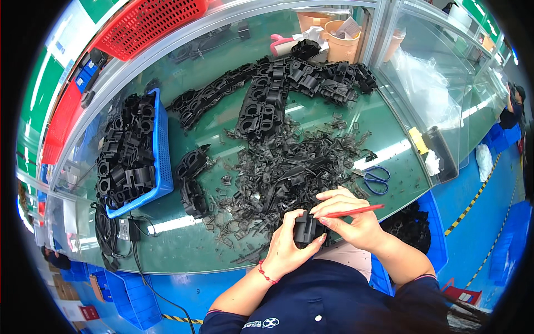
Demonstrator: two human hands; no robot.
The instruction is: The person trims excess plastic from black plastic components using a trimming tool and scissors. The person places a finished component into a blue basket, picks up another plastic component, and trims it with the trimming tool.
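Close to my body, at the table's near edge, my left hand (282, 249) is closed round a black moulded plastic part (305, 228). My right hand (356, 225) pinches a slim red pen-like tool (357, 211), whose tip is hidden at the part by my fingers. Just beyond both hands spreads a heap of black and translucent plastic scraps (278, 172). Rows of similar black parts (261, 106) stand behind the heap. Blue-handled scissors (376, 181) lie on the green table to the right of it.
On the left stands a blue basket (162, 161) full of black parts, with a coiled cable and power adapter (127, 229) nearby. Orange buckets (340, 44) stand at the back. A blue crate (438, 228) with more parts is below the table's right edge. Clear panels border the table.
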